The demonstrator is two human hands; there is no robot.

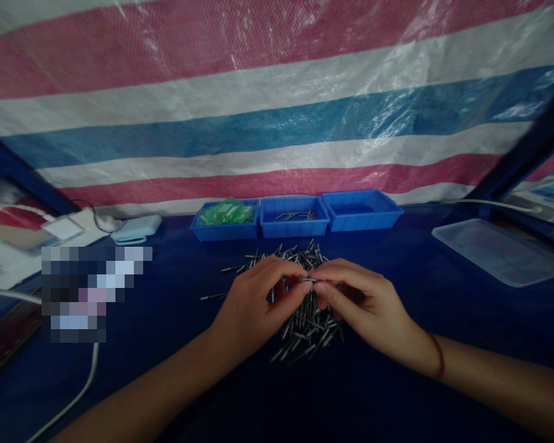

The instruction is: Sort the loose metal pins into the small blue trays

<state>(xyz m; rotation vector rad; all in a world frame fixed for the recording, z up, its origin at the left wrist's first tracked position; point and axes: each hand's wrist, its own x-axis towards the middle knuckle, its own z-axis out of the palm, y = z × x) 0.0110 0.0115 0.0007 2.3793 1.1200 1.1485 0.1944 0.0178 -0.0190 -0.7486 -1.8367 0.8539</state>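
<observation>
My left hand (258, 292) and my right hand (367, 298) meet in the middle, fingertips nearly touching. Between them they pinch one small, thin metal pin (309, 280), held roughly level; its ends are partly covered by the fingers. Beneath the hands lies a loose pile of similar metal pins (300, 332), pointing in all directions and partly hidden by the hands. One stray pin (212, 297) rests left of the pile.
Behind the pile stand three blue bins: the left bin (226, 231) holds a green plastic bag (228, 212), the middle bin (295, 228) several pins. A right bin (364, 220) adjoins them. A clear plastic lid (498, 252) lies right; a cable (90, 375) runs left.
</observation>
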